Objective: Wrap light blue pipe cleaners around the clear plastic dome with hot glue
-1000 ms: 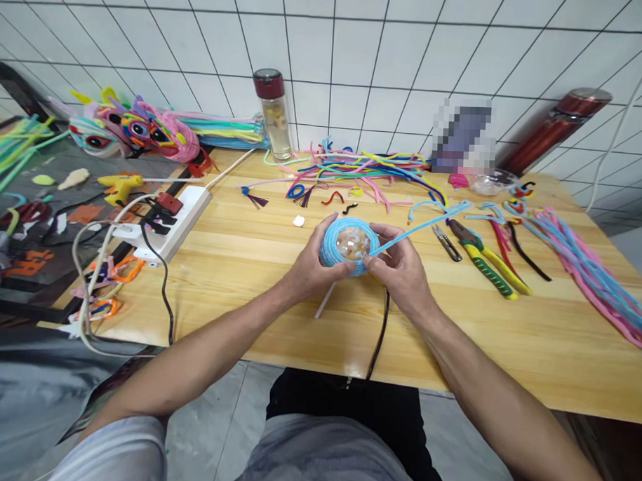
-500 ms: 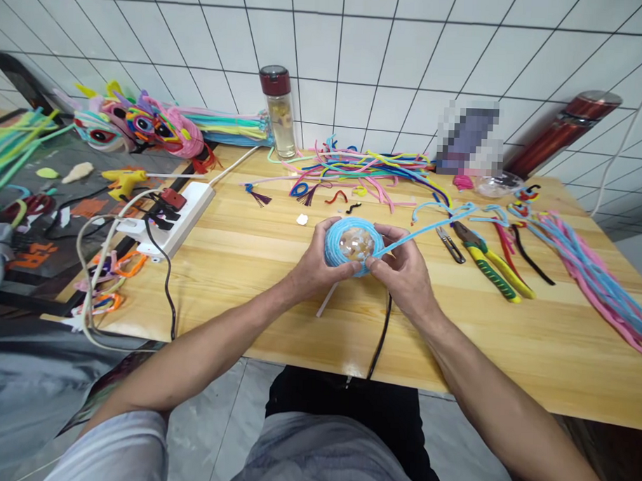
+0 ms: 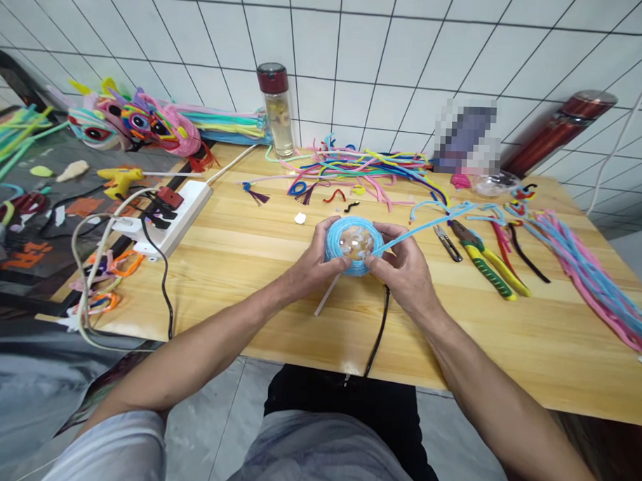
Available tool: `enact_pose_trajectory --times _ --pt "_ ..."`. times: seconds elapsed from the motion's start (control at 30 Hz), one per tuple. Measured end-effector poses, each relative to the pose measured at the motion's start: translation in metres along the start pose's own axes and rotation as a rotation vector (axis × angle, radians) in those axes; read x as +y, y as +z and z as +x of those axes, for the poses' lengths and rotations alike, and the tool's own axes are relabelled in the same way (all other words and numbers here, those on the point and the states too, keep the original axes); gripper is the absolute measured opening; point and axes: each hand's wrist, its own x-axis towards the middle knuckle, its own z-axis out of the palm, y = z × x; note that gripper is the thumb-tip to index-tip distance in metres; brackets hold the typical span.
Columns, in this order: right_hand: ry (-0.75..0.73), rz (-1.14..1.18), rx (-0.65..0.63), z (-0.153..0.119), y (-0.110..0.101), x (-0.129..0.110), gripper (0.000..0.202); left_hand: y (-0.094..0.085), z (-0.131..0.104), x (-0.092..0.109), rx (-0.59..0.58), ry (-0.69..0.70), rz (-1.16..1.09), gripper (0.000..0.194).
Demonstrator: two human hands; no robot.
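Between my two hands is a clear plastic ball (image 3: 356, 240) with light blue pipe cleaner (image 3: 335, 246) coiled round its sides; the clear top shows in the middle. My left hand (image 3: 320, 258) grips the ball's left side, thumb on the near edge. On the other side my right hand (image 3: 404, 268) holds the ball, its thumb pressing the blue coil near the front. A loose length of blue pipe cleaner (image 3: 419, 231) runs from the right fingers up to the right. Under the hands, a whitish stick (image 3: 327, 295) and a black cord (image 3: 379, 334) show.
Pliers (image 3: 489, 264) and small thread snips (image 3: 448, 243) lie to the right, near pink and blue pipe cleaners (image 3: 588, 278). Behind are mixed pipe cleaners (image 3: 366, 165) and a glass bottle (image 3: 278, 113). Leftward are a power strip (image 3: 179, 218) and a yellow glue gun (image 3: 120, 181).
My left thumb has shifted slightly up on the ball. Both hands keep their hold, and the view has moved a little.
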Motion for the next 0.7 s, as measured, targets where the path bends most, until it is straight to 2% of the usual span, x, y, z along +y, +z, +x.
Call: enact_pose_trajectory --times 0.17,0.7 --pt "0.004 -0.016 0.005 0.000 0.000 0.002 0.057 0.004 0.001 0.000 0.048 -0.009 0.034 0.105" --pt "0.009 -0.007 -0.015 -0.001 0.003 -0.005 0.053 0.011 0.003 -0.002 0.133 0.024 0.070 0.101"
